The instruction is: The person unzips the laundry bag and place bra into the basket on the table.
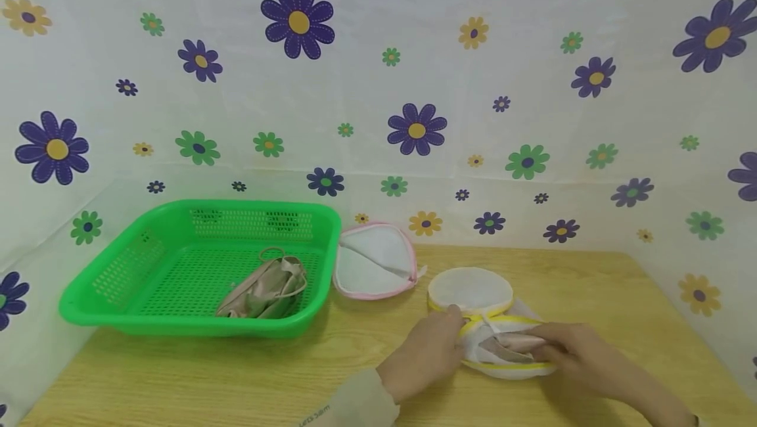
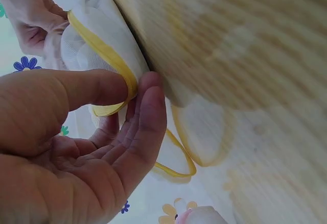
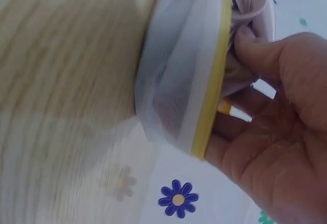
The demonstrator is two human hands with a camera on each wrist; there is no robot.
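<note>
A white mesh laundry bag with yellow zip trim (image 1: 508, 371) lies unzipped on the table, its round mesh end (image 1: 470, 289) toward the back. My left hand (image 1: 428, 351) pinches the bag's yellow edge between thumb and fingers, as the left wrist view shows. At the bag's mouth, my right hand (image 1: 582, 355) holds a beige garment with thin straps (image 1: 514, 347), partly inside the bag. In the right wrist view the thumb presses on the garment (image 3: 242, 73), while the other fingers are partly hidden behind the yellow trim (image 3: 214, 81). White tabs hang beside those fingers.
To the left stands a green plastic basket (image 1: 201, 328) with another beige strappy garment (image 1: 266, 286) at its right end. A pink-trimmed mesh bag (image 1: 375, 263) lies between basket and yellow-trimmed bag. Behind the wooden table (image 1: 236, 381) hangs a flowered sheet (image 1: 355, 85).
</note>
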